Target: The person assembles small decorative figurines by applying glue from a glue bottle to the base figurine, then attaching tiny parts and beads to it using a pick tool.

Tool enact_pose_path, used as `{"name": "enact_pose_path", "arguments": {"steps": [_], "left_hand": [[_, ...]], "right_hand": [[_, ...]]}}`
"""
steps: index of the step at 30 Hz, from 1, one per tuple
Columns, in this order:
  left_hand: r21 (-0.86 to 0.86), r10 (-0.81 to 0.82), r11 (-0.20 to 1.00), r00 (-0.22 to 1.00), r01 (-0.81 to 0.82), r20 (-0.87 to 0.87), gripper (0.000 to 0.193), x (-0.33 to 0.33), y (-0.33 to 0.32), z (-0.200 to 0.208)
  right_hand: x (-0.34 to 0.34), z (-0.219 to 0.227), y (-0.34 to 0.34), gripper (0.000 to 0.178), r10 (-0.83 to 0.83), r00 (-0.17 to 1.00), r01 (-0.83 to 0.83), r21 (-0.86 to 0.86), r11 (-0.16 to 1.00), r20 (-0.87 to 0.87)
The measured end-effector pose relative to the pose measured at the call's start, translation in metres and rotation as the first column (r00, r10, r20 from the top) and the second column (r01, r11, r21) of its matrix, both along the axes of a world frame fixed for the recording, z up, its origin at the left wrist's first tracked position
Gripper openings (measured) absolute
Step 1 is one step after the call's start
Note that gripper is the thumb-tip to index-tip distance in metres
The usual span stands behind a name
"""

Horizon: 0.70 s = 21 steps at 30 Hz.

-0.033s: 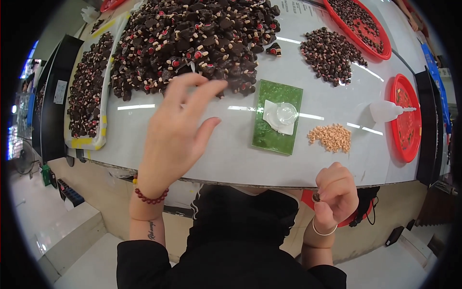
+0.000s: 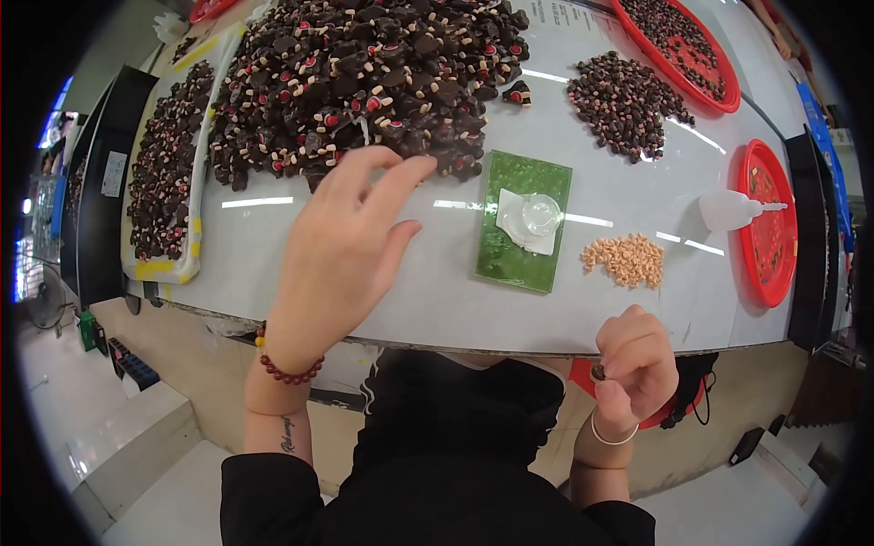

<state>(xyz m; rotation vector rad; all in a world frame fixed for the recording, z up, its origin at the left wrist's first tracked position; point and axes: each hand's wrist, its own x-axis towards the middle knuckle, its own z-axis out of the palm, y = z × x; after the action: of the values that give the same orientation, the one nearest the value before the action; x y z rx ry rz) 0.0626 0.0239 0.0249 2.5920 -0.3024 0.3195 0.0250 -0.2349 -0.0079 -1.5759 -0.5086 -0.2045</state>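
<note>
My left hand (image 2: 339, 259) is held over the table at the near edge of a big pile of dark brown lumpy pieces (image 2: 355, 82) with small beige and red parts. Its fingers are curved and spread, the thumb stands apart, and nothing shows in them. Near the table's front edge at the right, my right hand (image 2: 640, 359) pinches a small dark brown piece (image 2: 598, 372) between thumb and fingers. Between the hands lies a green slab (image 2: 496, 255) bearing white paper (image 2: 542, 246) and a small clear round dish (image 2: 540, 216). Small beige pieces (image 2: 628, 261) are heaped beyond my right hand.
A heap of small dark pieces (image 2: 624, 105) lies at the back right, beside a red tray (image 2: 726, 96) of similar ones. A translucent squeeze bottle (image 2: 724, 211) stands against another red tray (image 2: 785, 282). At the left is a white-rimmed tray (image 2: 159, 270) full of dark pieces.
My left hand has shifted very slightly toward me, its fingers still apart. My right hand stays in place, pinching the small piece.
</note>
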Motion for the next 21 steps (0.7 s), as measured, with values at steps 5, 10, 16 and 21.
{"name": "enact_pose_path", "arguments": {"steps": [5, 10, 16, 21], "left_hand": [[0.082, 0.003, 0.997, 1.0, -0.004, 0.018, 0.023, 0.002, 0.007, -0.013], [0.106, 0.098, 0.991, 0.986, -0.084, -0.136, 0.019, -0.007, 0.01, -0.015], [-0.879, -0.433, 0.467, 0.843, -0.095, -0.321, 0.018, -0.044, -0.01, -0.001], [-0.921, -0.648, 0.08, 0.682, -0.381, -0.338, 0.034, -0.048, -0.043, -0.004]], "right_hand": [[0.0, 0.006, -0.003, 0.013, 0.042, 0.973, -0.01, 0.143, 0.99, -0.225], [0.001, 0.008, 0.003, 0.014, 0.331, 0.784, 0.002, 0.535, 0.845, -0.525], [0.0, 0.012, 0.018, 0.012, 0.445, 0.744, -0.036, 0.634, 0.773, -0.499], [-0.002, 0.017, 0.03, 0.011, 0.473, 0.747, -0.072, 0.649, 0.757, -0.468]]}}
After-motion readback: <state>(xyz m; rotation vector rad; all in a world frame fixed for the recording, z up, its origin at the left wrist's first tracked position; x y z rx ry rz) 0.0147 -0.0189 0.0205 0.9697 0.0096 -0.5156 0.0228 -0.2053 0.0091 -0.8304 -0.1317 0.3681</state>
